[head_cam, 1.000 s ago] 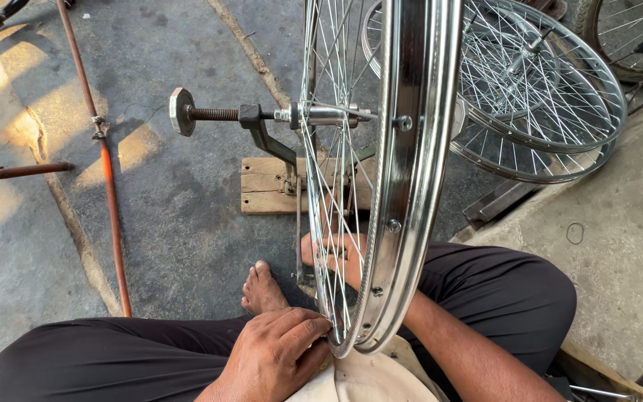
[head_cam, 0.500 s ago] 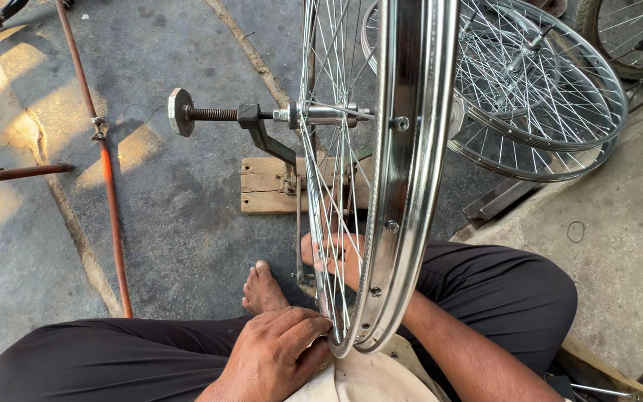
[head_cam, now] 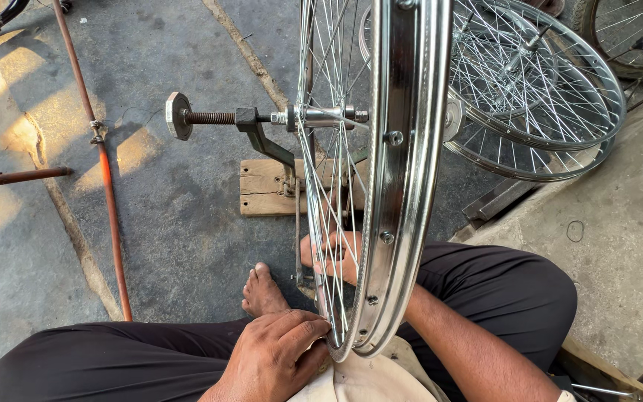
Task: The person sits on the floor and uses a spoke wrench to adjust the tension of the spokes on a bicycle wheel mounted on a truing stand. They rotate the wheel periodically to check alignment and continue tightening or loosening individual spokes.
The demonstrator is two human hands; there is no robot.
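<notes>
Centre of the frame, a chrome bicycle wheel [head_cam: 400,179] stands upright on edge in a truing stand [head_cam: 262,138], whose wooden base [head_cam: 266,187] lies on the concrete floor [head_cam: 173,223]. Low in the picture, the left hand [head_cam: 273,357] has its fingertips pinched together at the spokes by the rim's lowest part; whether something small is between them cannot be told. Behind the spokes, the right hand [head_cam: 333,257] shows only in part, so its grip cannot be told. A bare foot [head_cam: 262,290] rests just left of the rim. At upper right, more spoked wheels [head_cam: 537,97] lie stacked. Along the left, a rusty rod [head_cam: 98,164] crosses the floor.
</notes>
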